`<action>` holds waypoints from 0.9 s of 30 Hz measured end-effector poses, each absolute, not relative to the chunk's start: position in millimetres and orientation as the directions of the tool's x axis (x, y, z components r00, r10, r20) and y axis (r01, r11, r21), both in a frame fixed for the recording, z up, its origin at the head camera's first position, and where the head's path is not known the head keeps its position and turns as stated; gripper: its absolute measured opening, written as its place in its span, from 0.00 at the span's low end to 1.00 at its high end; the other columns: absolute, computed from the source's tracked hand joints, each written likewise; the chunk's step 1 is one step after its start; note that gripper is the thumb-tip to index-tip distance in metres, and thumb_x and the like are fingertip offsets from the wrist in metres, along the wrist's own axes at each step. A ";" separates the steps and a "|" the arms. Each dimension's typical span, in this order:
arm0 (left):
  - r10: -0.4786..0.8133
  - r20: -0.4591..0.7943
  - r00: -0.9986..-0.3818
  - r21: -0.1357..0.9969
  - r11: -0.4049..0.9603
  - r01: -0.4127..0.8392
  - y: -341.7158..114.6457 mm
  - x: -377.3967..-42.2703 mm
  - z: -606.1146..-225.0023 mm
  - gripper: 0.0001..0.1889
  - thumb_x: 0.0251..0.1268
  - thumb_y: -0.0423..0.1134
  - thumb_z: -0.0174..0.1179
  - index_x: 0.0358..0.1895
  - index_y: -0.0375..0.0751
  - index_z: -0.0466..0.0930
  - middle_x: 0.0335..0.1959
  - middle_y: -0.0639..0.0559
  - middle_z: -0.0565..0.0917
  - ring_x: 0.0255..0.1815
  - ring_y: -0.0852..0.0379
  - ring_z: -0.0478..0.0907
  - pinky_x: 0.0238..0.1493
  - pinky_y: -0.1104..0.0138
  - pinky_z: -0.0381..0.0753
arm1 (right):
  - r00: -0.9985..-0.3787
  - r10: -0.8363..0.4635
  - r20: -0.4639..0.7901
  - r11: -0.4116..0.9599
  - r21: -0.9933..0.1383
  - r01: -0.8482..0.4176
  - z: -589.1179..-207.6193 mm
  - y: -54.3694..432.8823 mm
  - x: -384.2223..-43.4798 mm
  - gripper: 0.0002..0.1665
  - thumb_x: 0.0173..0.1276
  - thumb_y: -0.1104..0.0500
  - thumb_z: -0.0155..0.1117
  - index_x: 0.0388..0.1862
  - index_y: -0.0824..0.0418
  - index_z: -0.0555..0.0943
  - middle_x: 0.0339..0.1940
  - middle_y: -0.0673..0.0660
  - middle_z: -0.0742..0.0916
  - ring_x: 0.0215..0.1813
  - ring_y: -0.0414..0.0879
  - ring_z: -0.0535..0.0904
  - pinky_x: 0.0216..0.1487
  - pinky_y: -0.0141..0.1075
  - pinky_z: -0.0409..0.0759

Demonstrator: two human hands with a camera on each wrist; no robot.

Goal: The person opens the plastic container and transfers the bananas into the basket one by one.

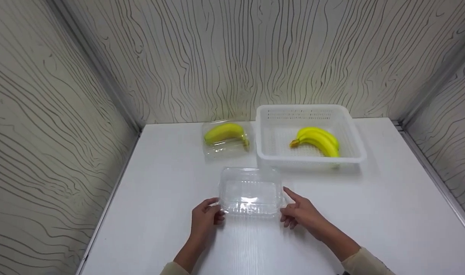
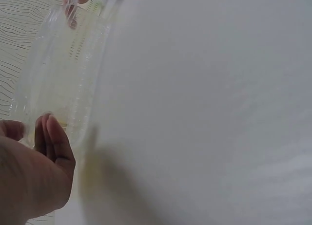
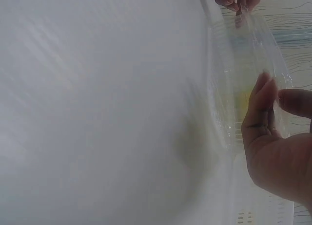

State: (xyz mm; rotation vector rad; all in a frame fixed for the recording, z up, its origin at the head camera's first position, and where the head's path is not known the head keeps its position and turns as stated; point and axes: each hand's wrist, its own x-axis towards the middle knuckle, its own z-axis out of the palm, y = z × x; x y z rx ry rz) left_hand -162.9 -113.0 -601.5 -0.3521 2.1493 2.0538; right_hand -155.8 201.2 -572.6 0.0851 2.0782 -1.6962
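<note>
A clear plastic container sits between both hands, near the middle of the white table. My left hand pinches its left edge close to the front corner; the left wrist view shows the thumb and fingers at the rim. At the opposite edge my right hand grips the rim, its index finger pointing forward along the side. In the right wrist view the right thumb and finger meet on either side of the container's edge. No contents show inside the container.
Behind it on the left stands another clear plastic container with a yellow banana inside. A white perforated basket at the back right holds bananas. Wood-grain patterned panels enclose the table at the back and sides.
</note>
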 end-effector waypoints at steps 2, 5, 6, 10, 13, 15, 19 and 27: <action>-0.060 -0.266 -0.962 0.963 0.031 -0.268 -114.0 -162.9 -602.8 0.20 0.64 0.36 0.58 0.58 0.33 0.77 0.30 0.44 0.86 0.28 0.54 0.84 0.33 0.62 0.86 | -0.893 -0.243 -0.379 0.218 -0.918 0.330 -574.4 201.1 -156.0 0.50 0.66 0.60 0.63 0.80 0.54 0.48 0.27 0.55 0.85 0.28 0.45 0.80 0.33 0.37 0.83; -0.053 -0.260 -0.964 0.965 0.027 -0.262 -114.8 -162.9 -601.6 0.20 0.64 0.35 0.58 0.58 0.32 0.76 0.29 0.45 0.86 0.28 0.54 0.84 0.34 0.63 0.86 | -0.891 -0.249 -0.379 0.180 -0.922 0.342 -577.0 200.4 -156.4 0.50 0.65 0.59 0.65 0.80 0.56 0.50 0.25 0.53 0.83 0.28 0.44 0.78 0.33 0.36 0.80; -0.053 -0.259 -0.964 0.965 0.030 -0.261 -114.9 -163.1 -601.4 0.20 0.64 0.35 0.58 0.58 0.32 0.76 0.29 0.45 0.86 0.28 0.54 0.84 0.33 0.63 0.86 | -0.891 -0.254 -0.376 0.167 -0.925 0.343 -577.6 200.1 -156.4 0.50 0.64 0.59 0.66 0.80 0.56 0.50 0.25 0.52 0.83 0.28 0.43 0.77 0.32 0.35 0.79; -0.050 -0.247 -0.968 0.968 0.036 -0.249 -115.0 -163.3 -599.8 0.20 0.64 0.34 0.58 0.58 0.31 0.76 0.29 0.45 0.86 0.28 0.55 0.84 0.33 0.63 0.86 | -0.897 -0.250 -0.364 0.112 -0.931 0.347 -578.1 198.9 -156.1 0.50 0.63 0.61 0.67 0.79 0.57 0.52 0.23 0.50 0.81 0.27 0.42 0.75 0.28 0.32 0.75; -0.040 -0.250 -0.967 0.968 0.026 -0.251 -114.6 -163.2 -599.4 0.19 0.64 0.34 0.58 0.58 0.31 0.76 0.29 0.44 0.86 0.29 0.54 0.85 0.33 0.63 0.87 | -0.908 -0.235 -0.348 0.087 -0.938 0.337 -577.8 198.6 -155.9 0.50 0.61 0.63 0.67 0.79 0.58 0.53 0.21 0.49 0.80 0.25 0.41 0.74 0.26 0.31 0.73; -0.032 -0.245 -0.969 0.969 0.024 -0.246 -114.3 -163.1 -599.6 0.19 0.65 0.33 0.58 0.58 0.31 0.76 0.30 0.43 0.86 0.29 0.54 0.85 0.34 0.63 0.87 | -0.915 -0.228 -0.334 0.085 -0.943 0.323 -577.9 198.7 -156.0 0.50 0.61 0.64 0.66 0.79 0.59 0.54 0.19 0.49 0.79 0.24 0.40 0.74 0.24 0.30 0.72; -0.030 -0.246 -0.969 0.969 0.022 -0.247 -113.6 -164.1 -599.9 0.19 0.65 0.34 0.58 0.58 0.32 0.77 0.32 0.41 0.87 0.30 0.52 0.86 0.35 0.62 0.87 | -0.925 -0.202 -0.321 0.088 -0.947 0.309 -578.4 198.3 -156.4 0.48 0.60 0.64 0.66 0.78 0.60 0.56 0.19 0.50 0.81 0.24 0.41 0.74 0.24 0.30 0.72; -0.052 -0.251 -0.967 0.967 0.028 -0.252 -116.6 -168.1 -600.4 0.19 0.66 0.34 0.58 0.58 0.32 0.77 0.31 0.43 0.87 0.30 0.53 0.85 0.35 0.63 0.87 | -0.913 -0.149 -0.379 0.116 -0.924 0.365 -582.0 196.6 -155.0 0.39 0.63 0.53 0.68 0.69 0.65 0.66 0.30 0.58 0.88 0.29 0.45 0.81 0.29 0.33 0.78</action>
